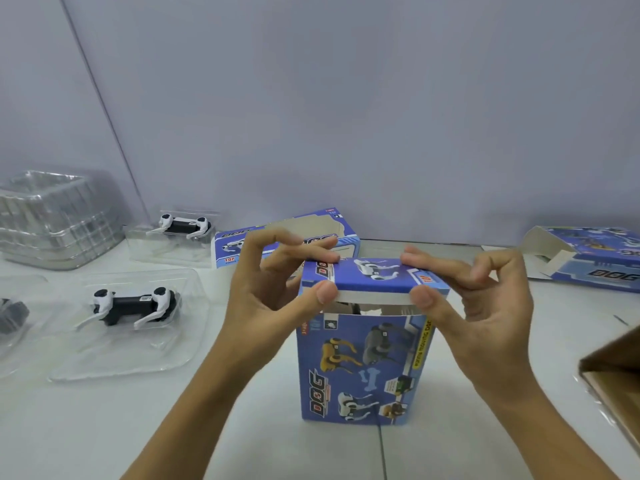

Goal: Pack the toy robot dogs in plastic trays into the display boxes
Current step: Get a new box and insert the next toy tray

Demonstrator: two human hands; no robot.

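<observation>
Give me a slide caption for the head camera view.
Both hands, left hand and right hand, pinch the top flap of an upright display box.

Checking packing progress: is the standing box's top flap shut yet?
Not yet. Both hands pinch the flap, and a gap shows between it and the box front.

Blue display box upright at centre, top flap half-shut, b/w toy dogs in clear trays on left, open boxes lying behind & right

Upright box stands centre, trayed dogs left, open boxes behind (one far right).
</observation>
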